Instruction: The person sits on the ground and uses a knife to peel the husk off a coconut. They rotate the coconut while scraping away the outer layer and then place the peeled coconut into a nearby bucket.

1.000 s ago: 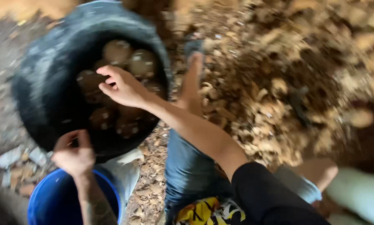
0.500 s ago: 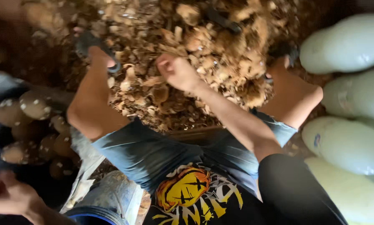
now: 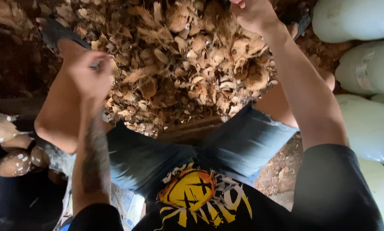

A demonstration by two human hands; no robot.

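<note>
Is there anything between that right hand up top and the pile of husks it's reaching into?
Nothing visible stands between them. The right hand is already at the top of the husk pile, its fingers partly cut off by the frame edge. The left hand is blurred, raised over the left knee, apart from the pile.

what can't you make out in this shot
Head view only:
- Right hand: fingertips cut off by the top edge, so any hold is unclear.
- Left hand: motion-blurred; cannot tell what it holds.
- Peeled coconuts: cut by the left edge, partly behind the knee.
- White sacks: run off the right edge.
</note>
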